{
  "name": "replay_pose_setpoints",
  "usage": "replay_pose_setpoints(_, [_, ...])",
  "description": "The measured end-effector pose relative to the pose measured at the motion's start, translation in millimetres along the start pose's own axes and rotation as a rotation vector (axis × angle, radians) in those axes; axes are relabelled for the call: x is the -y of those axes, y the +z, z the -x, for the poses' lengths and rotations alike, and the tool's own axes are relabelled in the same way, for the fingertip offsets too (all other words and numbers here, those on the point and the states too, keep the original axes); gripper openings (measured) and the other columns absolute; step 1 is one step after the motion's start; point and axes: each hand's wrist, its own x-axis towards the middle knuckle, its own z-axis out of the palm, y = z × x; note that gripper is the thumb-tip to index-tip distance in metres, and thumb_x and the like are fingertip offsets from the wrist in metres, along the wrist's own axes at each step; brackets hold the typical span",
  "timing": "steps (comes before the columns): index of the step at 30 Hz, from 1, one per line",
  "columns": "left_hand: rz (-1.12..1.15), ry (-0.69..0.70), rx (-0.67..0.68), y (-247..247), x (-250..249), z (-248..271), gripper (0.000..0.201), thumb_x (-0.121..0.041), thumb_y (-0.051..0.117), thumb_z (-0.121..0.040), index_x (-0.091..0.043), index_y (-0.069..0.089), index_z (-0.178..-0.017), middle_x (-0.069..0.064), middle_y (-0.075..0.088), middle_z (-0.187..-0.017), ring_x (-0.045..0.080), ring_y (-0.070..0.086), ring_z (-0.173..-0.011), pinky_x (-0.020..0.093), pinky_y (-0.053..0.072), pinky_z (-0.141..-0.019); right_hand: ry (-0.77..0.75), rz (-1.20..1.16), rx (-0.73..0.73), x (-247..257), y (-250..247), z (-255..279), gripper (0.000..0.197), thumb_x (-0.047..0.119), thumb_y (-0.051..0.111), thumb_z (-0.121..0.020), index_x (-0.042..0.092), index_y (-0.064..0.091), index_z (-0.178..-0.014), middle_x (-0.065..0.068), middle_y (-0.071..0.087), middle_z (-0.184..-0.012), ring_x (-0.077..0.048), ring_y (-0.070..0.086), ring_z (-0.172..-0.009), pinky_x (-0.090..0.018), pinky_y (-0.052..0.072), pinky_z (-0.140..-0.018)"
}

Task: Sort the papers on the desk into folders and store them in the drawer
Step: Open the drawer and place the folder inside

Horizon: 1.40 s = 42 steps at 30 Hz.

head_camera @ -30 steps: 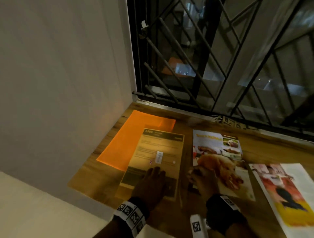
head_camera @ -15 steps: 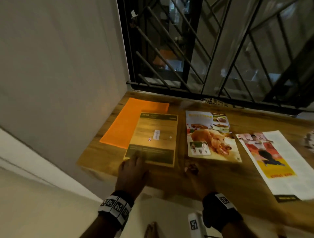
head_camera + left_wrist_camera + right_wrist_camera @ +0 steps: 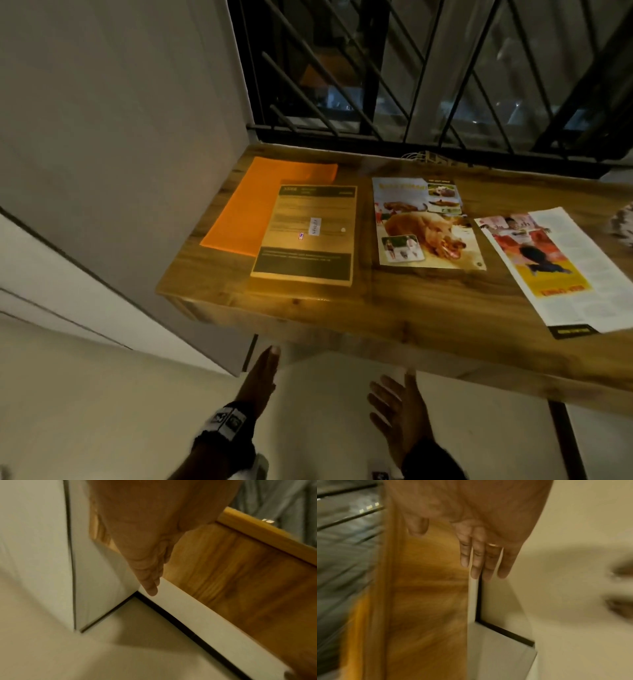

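Note:
An orange folder (image 3: 260,205) lies at the far left of the wooden desk (image 3: 394,308). A clear folder with dark printed bands (image 3: 308,236) overlaps its right side. Right of that lie a dog magazine page (image 3: 424,222) and a red and yellow magazine page (image 3: 555,270). Both hands hang below the desk's front edge with straight fingers and hold nothing. My left hand (image 3: 262,373) (image 3: 150,574) points toward the desk's wooden front panel (image 3: 223,568). My right hand (image 3: 397,407) (image 3: 484,561) is spread beside the same panel (image 3: 428,588).
A grey wall (image 3: 120,154) borders the desk on the left. A black window grille (image 3: 428,75) stands behind it. A black desk leg (image 3: 561,442) drops at the right. Pale floor (image 3: 325,428) lies under the hands. A white patterned object (image 3: 623,226) shows at the right edge.
Both hands have left the papers and dropped below the desk's front edge. The view has pulled back, showing more of the desk and the floor.

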Motion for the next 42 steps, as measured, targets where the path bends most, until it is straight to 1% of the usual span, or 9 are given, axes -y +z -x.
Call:
replay_pose_setpoints(7, [0.844, -0.184, -0.041, 0, 5, -64, 0.109, -0.087, 0.042, -0.068, -0.02, 0.033, -0.152, 0.008, 0.041, -0.154, 0.033, 0.044, -0.137, 0.054, 0.031, -0.116, -0.001, -0.675, -0.062, 2, 23, -60, 0.116, 0.08, 0.057, -0.062, 0.013, 0.03, -0.153, -0.014, 0.033, -0.158, -0.032, 0.029, -0.147, -0.054, 0.024, -0.117])
replay_pose_setpoints(11, [1.15, -0.178, -0.038, 8, 0, -83, 0.085, -0.081, 0.056, -0.074, -0.022, 0.058, -0.134, 0.012, 0.057, -0.138, 0.039, 0.058, -0.122, 0.055, 0.04, -0.109, -0.087, -0.847, -0.053, 2, 34, -80, 0.094, 0.076, 0.054, -0.077, 0.018, 0.038, -0.15, -0.015, 0.042, -0.152, -0.036, 0.043, -0.138, -0.058, 0.03, -0.113])
replay_pose_setpoints(14, [1.143, -0.152, -0.019, 12, 1, -87, 0.08, -0.08, 0.052, -0.077, -0.022, 0.059, -0.132, 0.011, 0.061, -0.134, 0.037, 0.059, -0.12, 0.054, 0.04, -0.11, -0.123, -0.859, -0.005, -8, 33, -86, 0.092, 0.076, 0.063, -0.071, 0.018, 0.05, -0.141, -0.017, 0.049, -0.147, -0.037, 0.052, -0.13, -0.059, 0.04, -0.103])
replay_pose_setpoints(19, [1.105, -0.13, -0.008, 6, 14, -73, 0.078, -0.081, 0.047, -0.078, -0.017, 0.064, -0.119, 0.01, 0.067, -0.117, 0.034, 0.06, -0.116, 0.052, 0.043, -0.107, -0.088, -0.882, -0.041, -19, 20, -80, 0.129, 0.084, 0.063, -0.054, 0.016, 0.023, -0.156, -0.022, 0.023, -0.16, -0.043, 0.03, -0.144, -0.061, 0.029, -0.113])
replay_pose_setpoints(23, [1.069, -0.146, -0.046, 1, 37, -48, 0.078, -0.081, 0.042, -0.08, -0.016, 0.061, -0.118, 0.013, 0.063, -0.122, 0.036, 0.058, -0.119, 0.053, 0.038, -0.111, -0.084, -0.909, -0.035, -46, 10, -60, 0.117, 0.083, 0.064, -0.063, 0.014, 0.031, -0.151, -0.021, 0.028, -0.158, -0.043, 0.035, -0.141, -0.061, 0.033, -0.111])
replay_pose_setpoints(27, [1.052, -0.204, -0.025, -11, 69, -16, 0.102, -0.087, 0.044, -0.071, -0.012, 0.048, -0.14, 0.013, 0.056, -0.136, 0.036, 0.056, -0.124, 0.05, 0.038, -0.111, -0.089, -0.94, -0.026, -74, 3, -25, 0.092, 0.075, 0.078, -0.052, 0.011, 0.06, -0.116, -0.022, 0.052, -0.141, -0.042, 0.058, -0.118, -0.061, 0.04, -0.105])
replay_pose_setpoints(32, [1.056, -0.252, -0.095, -20, 98, 25, 0.109, -0.088, 0.046, -0.068, -0.009, 0.044, -0.144, 0.015, 0.054, -0.139, 0.036, 0.057, -0.122, 0.049, 0.039, -0.11, -0.064, -0.96, -0.099, -108, -6, 11, 0.099, 0.076, 0.075, -0.057, 0.015, 0.057, -0.133, -0.017, 0.063, -0.131, -0.038, 0.062, -0.117, -0.06, 0.042, -0.104])
replay_pose_setpoints(40, [0.999, -0.31, -0.142, -34, 123, 93, 0.107, -0.089, 0.048, -0.067, -0.012, 0.048, -0.141, 0.013, 0.054, -0.142, 0.037, 0.057, -0.122, 0.052, 0.036, -0.112, -0.009, -0.866, -0.166, -154, -25, 61, 0.113, 0.08, 0.074, -0.04, 0.02, 0.057, -0.134, -0.013, 0.065, -0.128, -0.035, 0.062, -0.117, -0.059, 0.04, -0.106])
replay_pose_setpoints(42, [0.971, -0.333, -0.102, -42, 130, 107, 0.109, -0.089, 0.051, -0.066, -0.013, 0.044, -0.145, 0.015, 0.053, -0.142, 0.039, 0.057, -0.122, 0.055, 0.039, -0.109, -0.004, -0.838, -0.151, -159, -32, 75, 0.101, 0.082, 0.072, -0.043, 0.021, 0.062, -0.123, -0.012, 0.065, -0.128, -0.034, 0.062, -0.118, -0.059, 0.04, -0.105])
